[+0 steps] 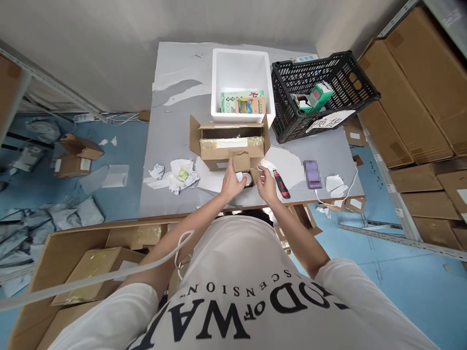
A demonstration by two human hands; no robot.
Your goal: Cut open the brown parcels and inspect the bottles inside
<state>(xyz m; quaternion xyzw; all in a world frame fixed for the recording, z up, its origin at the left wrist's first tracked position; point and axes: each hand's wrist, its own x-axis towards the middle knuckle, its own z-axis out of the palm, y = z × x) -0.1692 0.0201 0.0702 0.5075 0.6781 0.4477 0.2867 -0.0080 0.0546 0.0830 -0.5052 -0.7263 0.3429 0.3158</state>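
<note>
A small cardboard box (241,162) with its flaps raised sits at the table's front edge, and a round, light-rimmed object (248,179) shows inside it. My left hand (232,183) grips the box's left side, its thumb by the round object. On the right, my right hand (267,184) pinches a side flap; its fingertips are partly hidden. Just behind stands a larger open cardboard box (218,164) with a taped parcel (233,146) in it. A red and black utility knife (281,184) lies beside my right hand.
A white foam box (241,73) holding printed packs stands at the back, next to a black plastic crate (292,116) with green cartons. A phone (313,174) on a cable lies right. Crumpled paper (182,172) lies left. Below the front edge is a large carton (54,272).
</note>
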